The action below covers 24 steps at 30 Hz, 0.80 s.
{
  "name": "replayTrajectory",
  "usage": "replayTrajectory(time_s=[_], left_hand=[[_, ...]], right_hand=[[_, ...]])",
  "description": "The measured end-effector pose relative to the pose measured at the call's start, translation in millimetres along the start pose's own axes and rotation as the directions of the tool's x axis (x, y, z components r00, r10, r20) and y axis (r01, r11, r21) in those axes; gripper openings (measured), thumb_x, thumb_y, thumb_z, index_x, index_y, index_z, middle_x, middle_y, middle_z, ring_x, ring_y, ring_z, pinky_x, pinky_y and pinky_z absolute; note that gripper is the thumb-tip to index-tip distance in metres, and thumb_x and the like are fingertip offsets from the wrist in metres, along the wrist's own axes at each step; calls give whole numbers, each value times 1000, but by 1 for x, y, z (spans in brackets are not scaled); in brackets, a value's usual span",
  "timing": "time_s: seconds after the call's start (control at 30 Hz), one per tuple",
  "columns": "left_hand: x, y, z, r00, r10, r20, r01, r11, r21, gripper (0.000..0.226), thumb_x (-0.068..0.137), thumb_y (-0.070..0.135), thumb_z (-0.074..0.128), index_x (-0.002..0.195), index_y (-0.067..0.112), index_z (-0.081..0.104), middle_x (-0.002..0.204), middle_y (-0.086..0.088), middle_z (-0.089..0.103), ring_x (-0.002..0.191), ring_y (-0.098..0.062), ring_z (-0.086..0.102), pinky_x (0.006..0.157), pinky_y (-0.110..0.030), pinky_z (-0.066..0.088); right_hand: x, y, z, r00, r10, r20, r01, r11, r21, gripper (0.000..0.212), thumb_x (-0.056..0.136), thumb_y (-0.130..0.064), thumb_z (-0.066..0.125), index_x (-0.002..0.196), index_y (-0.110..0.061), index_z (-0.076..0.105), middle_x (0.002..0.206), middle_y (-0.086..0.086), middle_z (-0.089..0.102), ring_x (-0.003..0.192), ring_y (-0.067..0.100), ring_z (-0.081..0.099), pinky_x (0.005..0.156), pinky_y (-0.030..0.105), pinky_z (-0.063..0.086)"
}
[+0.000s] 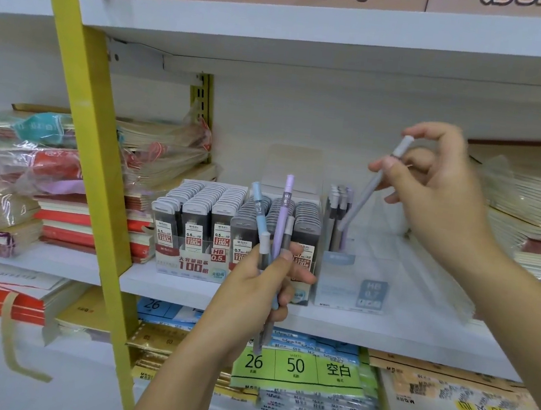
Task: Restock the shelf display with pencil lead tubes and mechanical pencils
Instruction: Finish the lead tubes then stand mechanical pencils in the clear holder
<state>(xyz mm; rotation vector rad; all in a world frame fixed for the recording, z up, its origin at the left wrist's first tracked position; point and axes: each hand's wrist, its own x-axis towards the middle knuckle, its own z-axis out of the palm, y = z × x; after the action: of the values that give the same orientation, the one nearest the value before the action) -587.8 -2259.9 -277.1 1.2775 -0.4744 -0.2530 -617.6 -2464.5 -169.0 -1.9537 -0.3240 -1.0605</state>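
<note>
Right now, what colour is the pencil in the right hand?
The pencil is pale grey, clearest in the head view.

Blue, purple pencils (271, 239); yellow post (91, 155)

Left hand (259, 283) low, fingers (300, 274) wrapped tight — right hand (440, 195) raised higher, thumb and forefinger pinching, forearm slanting in.

White shelves (382, 334) are mounted against a white back panel (307, 117). A yellow upright (96, 166) is seen slanting across their left side.
</note>
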Motion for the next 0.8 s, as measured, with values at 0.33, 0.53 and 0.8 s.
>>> replayTrajectory(time_s=[0.33,0.53,0.8], left_hand=[[1,-2,-2,1000,12,15,-13,999,29,21,106,23,46,119,14,60,86,-5,73,55,-8,45,48,-20,38],[2,-3,-4,999,29,23,-31,998,59,22,106,24,47,119,14,61,85,-5,73,56,-7,47,49,-20,40],[1,-2,-6,999,40,24,-41,997,68,21,106,23,46,119,17,62,86,-3,74,58,-8,49,52,-21,42]], right_hand=[[-12,33,23,969,50,241,11,969,-246,36,90,-21,68,90,-48,43,83,-9,68,71,1,68,74,32,57],[-7,35,26,972,24,233,41,961,-272,41,89,-22,69,92,-47,37,75,-7,69,67,3,66,70,29,53],[-6,45,35,972,52,231,30,941,-338,30,85,-24,72,101,-36,49,74,-8,68,65,2,64,69,31,56]])
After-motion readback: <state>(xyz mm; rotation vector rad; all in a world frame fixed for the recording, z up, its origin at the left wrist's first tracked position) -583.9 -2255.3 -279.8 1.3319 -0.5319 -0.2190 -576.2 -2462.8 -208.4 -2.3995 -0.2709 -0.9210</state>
